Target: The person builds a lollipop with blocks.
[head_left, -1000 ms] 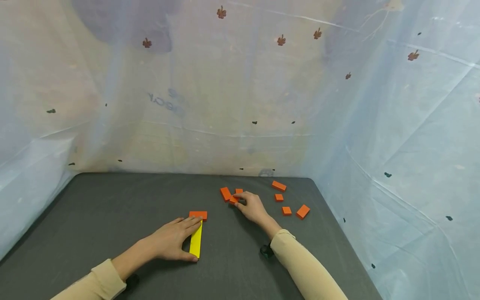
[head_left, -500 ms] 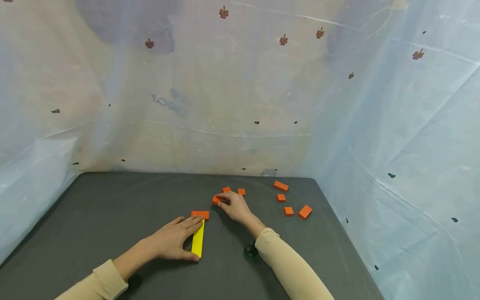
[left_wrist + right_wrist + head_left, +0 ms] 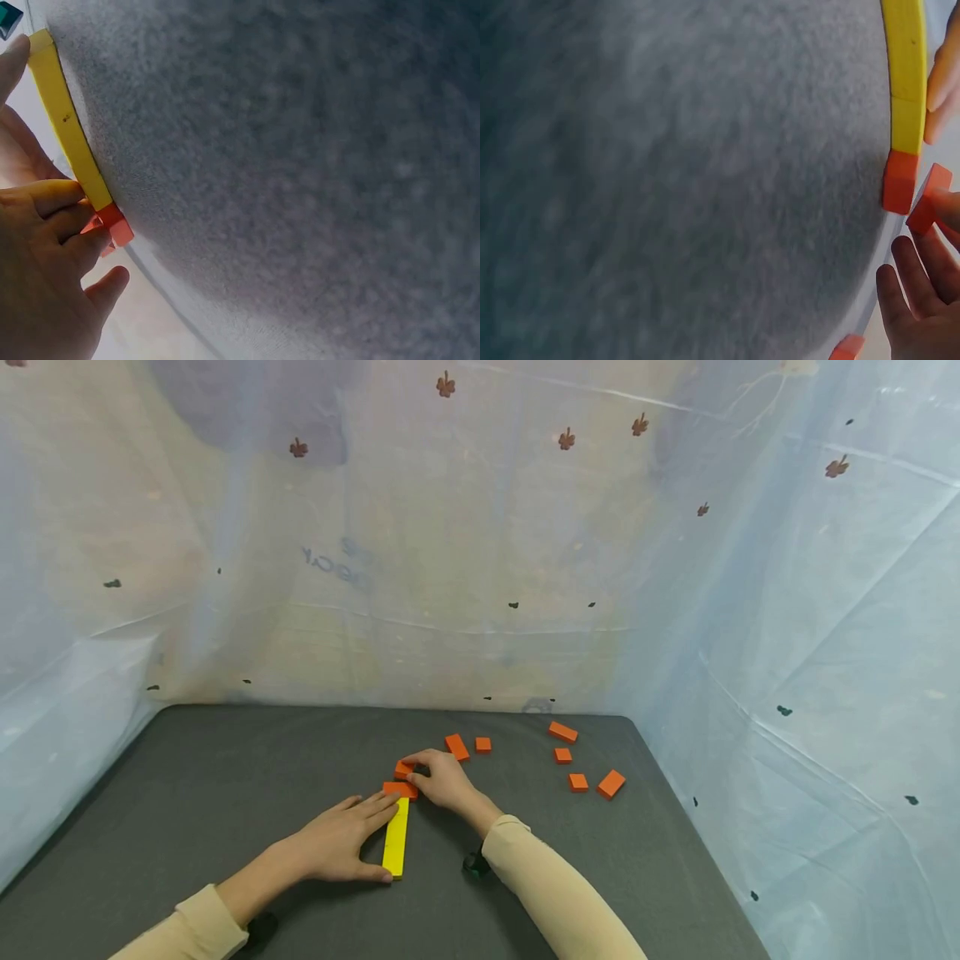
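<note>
A long yellow strip of block (image 3: pixel 395 847), with a seam across it in the right wrist view, lies on the dark table. At its far end an orange block (image 3: pixel 401 790) lies crosswise. My left hand (image 3: pixel 333 839) rests alongside, fingers extended. Its thumb is at the strip's near end and its fingertips are by the orange block. My right hand (image 3: pixel 447 783) pinches another orange block (image 3: pixel 931 196) between thumb and fingers. That block is tilted in the right wrist view, just behind the crosswise one.
Two loose orange blocks, one longer (image 3: pixel 457 747) and one small (image 3: pixel 483 745), lie beyond my right hand. Several more, such as an angled block (image 3: pixel 611 784), are scattered at the table's right. Translucent sheeting (image 3: pixel 420 552) hangs behind the table (image 3: pixel 262 760) and along its right side.
My right hand has carried the pinched orange block left and nearer, from beside the loose blocks to just behind the crosswise orange block. The left hand stays nearly still by the yellow strip.
</note>
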Demonstrator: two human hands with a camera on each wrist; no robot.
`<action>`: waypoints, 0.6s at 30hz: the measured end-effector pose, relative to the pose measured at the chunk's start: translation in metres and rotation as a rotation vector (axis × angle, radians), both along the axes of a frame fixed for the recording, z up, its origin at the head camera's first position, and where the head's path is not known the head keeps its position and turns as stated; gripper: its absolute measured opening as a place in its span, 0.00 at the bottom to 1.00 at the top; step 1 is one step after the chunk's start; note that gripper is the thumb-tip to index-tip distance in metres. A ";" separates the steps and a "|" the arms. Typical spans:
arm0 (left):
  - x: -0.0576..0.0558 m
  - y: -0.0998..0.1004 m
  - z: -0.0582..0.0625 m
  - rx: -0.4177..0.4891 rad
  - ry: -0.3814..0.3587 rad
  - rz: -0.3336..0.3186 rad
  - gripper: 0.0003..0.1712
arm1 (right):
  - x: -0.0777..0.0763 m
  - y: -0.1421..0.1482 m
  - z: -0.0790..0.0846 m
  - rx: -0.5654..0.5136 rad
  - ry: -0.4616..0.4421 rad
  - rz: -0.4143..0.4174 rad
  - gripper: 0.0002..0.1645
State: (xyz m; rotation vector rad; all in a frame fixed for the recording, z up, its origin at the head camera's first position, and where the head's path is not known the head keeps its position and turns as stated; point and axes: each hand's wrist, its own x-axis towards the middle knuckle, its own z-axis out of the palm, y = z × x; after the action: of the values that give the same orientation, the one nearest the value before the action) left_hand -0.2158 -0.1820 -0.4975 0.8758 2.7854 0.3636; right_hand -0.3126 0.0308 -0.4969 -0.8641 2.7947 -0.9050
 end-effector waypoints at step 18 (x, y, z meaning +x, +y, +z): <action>0.000 -0.001 -0.001 0.015 0.051 -0.029 0.65 | -0.003 -0.008 -0.007 -0.046 -0.044 0.029 0.18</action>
State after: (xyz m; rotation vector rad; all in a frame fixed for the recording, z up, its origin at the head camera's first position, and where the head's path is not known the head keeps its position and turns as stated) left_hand -0.2160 -0.1832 -0.4990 0.9402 2.8171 0.3627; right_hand -0.3153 0.0230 -0.5044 -0.8774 2.7267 -0.9746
